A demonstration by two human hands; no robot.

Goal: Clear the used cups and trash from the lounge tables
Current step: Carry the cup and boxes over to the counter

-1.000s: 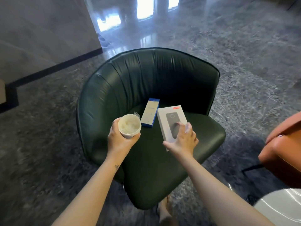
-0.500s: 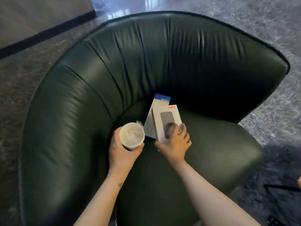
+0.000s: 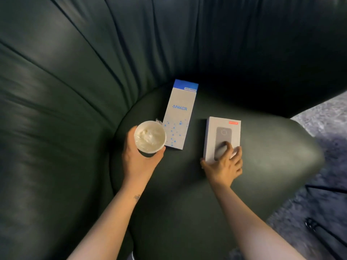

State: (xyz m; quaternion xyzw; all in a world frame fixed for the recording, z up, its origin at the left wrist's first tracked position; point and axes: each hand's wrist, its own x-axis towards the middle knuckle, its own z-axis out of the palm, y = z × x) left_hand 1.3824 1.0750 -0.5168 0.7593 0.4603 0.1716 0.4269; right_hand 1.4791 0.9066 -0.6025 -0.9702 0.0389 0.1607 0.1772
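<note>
Head view: left hand [image 3: 139,158] wrapped around white cup [image 3: 150,136], crumpled wrapper inside. Right hand [image 3: 224,164] fingers spread, resting on grey box [image 3: 222,136], grip uncertain. Blue-topped box [image 3: 178,115] between hands, untouched. Judgement: cup collected; both boxes remain on green chair [image 3: 178,194].

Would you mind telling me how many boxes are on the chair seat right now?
2: the Anker box lies beside the cup; the white box lies under the right hand.

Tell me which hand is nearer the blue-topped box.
Left. The left hand, holding the cup, is right beside the blue-topped box; the right hand grips the white box, farther away.
</note>
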